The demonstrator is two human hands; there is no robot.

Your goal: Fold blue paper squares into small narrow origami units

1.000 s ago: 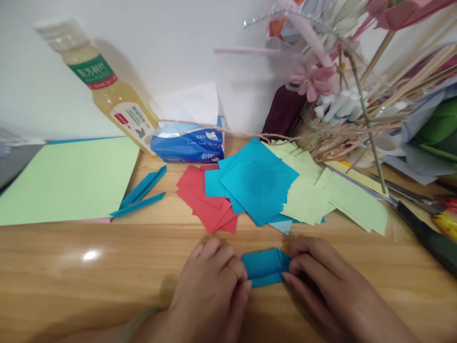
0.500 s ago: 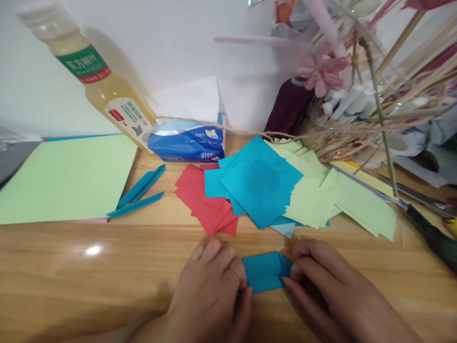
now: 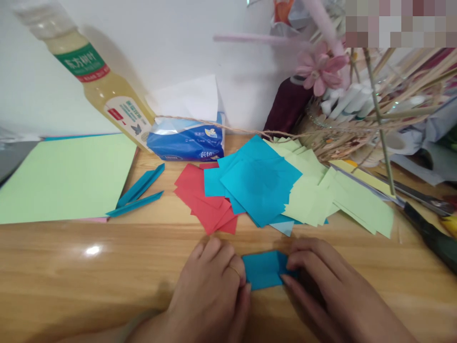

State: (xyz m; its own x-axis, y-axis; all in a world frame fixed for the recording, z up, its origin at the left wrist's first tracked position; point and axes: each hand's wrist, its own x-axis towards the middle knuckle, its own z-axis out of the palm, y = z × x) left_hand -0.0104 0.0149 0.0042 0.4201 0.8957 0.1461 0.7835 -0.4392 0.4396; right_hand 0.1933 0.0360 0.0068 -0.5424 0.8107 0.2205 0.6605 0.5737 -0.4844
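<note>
Folded blue paper point(image 3: 262, 270): on the near side of the blue stack point(image 3: 259, 183), low over the wood table point(image 3: 107, 276), held at both ends. Left hand point(image 3: 209, 286): fingers curled over the left end, thumb at its near corner; grasping. Right hand point(image 3: 330, 276): right end pinched between thumb and fingers; grasping. Full extent of each grip hidden by the fingers.

Progress: partly folded, judged from shape. Slanted fold visible at the right end, lengthwise crease across the middle. Piece is wider than the narrow blue strips point(image 3: 141, 186) left of the stack, which look fully creased. Squares in the stack lie flat, seemingly unworked. Number of folds left: cannot tell.

Surroundings, relative to the blue stack:
- Red squares point(image 3: 205, 193): left, partly under its edge.
- Pale green squares point(image 3: 310, 190): right, adjoining.
- Tissue pack point(image 3: 187, 140): beyond, to the left.
- Bottle point(image 3: 117, 100): farther left, behind the strips.
- Large green sheets point(image 3: 67, 181): far left.
- Black-handled tool point(image 3: 428, 233): well to the right.
- Pink flower point(image 3: 319, 71) and dry stems: beyond, to the right.

Obstruction: the stack's near edge and the red squares lie just beyond the fingers, so a forward sweep could disturb loose sheets. The tool seems out of reach of small finger movements.
</note>
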